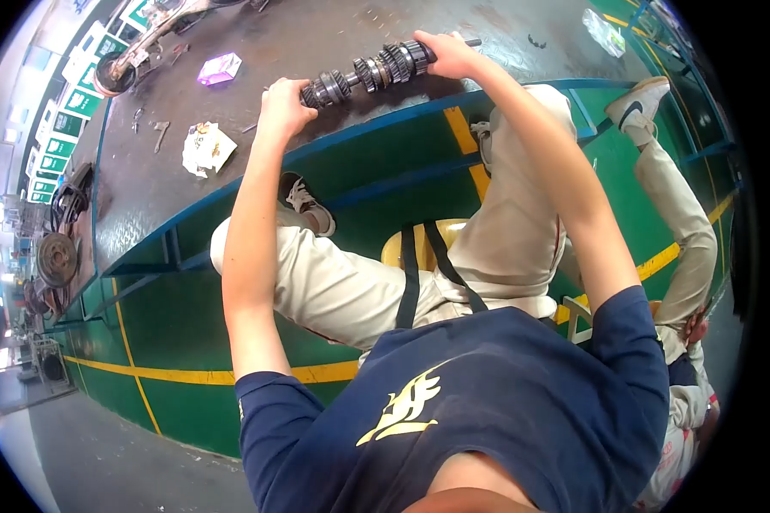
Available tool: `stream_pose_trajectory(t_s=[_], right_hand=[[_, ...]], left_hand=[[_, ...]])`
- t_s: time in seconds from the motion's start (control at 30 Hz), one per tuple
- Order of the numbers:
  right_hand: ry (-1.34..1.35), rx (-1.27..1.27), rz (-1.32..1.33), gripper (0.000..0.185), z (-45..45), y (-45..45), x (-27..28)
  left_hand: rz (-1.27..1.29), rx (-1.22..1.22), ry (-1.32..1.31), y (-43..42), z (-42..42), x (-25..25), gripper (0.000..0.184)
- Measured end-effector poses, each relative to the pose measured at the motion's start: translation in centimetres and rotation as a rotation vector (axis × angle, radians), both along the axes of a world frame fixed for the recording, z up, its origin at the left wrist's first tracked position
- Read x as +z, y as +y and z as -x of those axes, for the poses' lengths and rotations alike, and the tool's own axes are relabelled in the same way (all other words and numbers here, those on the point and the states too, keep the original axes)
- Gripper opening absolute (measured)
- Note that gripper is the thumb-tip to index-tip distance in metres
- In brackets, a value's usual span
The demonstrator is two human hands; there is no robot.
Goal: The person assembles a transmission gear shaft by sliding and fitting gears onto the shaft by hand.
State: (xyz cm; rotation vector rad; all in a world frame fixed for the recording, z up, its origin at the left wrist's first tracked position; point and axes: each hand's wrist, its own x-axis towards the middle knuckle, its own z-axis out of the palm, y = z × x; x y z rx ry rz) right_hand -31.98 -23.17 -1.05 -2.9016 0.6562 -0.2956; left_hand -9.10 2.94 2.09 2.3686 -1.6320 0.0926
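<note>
My left hand (286, 109) and right hand (447, 56) grip the shaft (372, 73).
Each is curled closed around one end; its geared length lies between them, by the near edge of the bench (145, 197), my arms (252, 227) reaching forward.

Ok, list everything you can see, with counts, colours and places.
Geared shaft: 1, dark metal, between both hands
Table: 1, brown top, blue frame, beneath the shaft
Box: 1, purple and white, on table, left
Crumpled wrapper: 1, whitish, stained, near table edge
Small metal pieces: at least 2, grey, beyond the wrapper
Plastic bag: 1, whitish, table's far right
Round disc: 1, rusty brown, left
Panels: several, green and white, far left
Seat: 1, yellow, under the wearer
Floor: 1, green and grey, yellow lines, below
Other person: at least 1, light trousers, right
Shirt: 1, navy, on the wearer
Left hand: 1, bare, shaft's left end
Right hand: 1, bare, towards shaft's right end
</note>
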Motion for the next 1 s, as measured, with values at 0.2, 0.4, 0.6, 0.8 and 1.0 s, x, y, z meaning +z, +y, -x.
stream_pose_trajectory(t_s=[0.2, 0.4, 0.6, 0.8, 1.0], right_hand=[[0.025, -0.013, -0.088, 0.058, 0.3, 0.4, 0.7], [0.018, -0.044, -0.164, 0.054, 0.1, 0.9, 1.0], [0.003, -0.065, -0.123, 0.051, 0.0, 1.1, 1.6], [0.026, -0.084, -0.144, 0.048, -0.6, 0.8, 1.7], [0.052, -0.070, -0.136, 0.051, -0.3, 1.2, 2.2]], left_hand=[[0.007, -0.011, 0.129, -0.3, -0.5, 0.7, 0.050], [0.078, -0.056, 0.002, -0.7, -0.4, 0.2, 0.053], [0.042, -0.073, -0.111, -0.9, -1.1, -0.7, 0.052], [0.116, 0.054, 0.080, -1.0, -2.2, -3.4, 0.059], [0.190, -0.022, 0.196, -0.4, -1.6, -2.9, 0.062]])
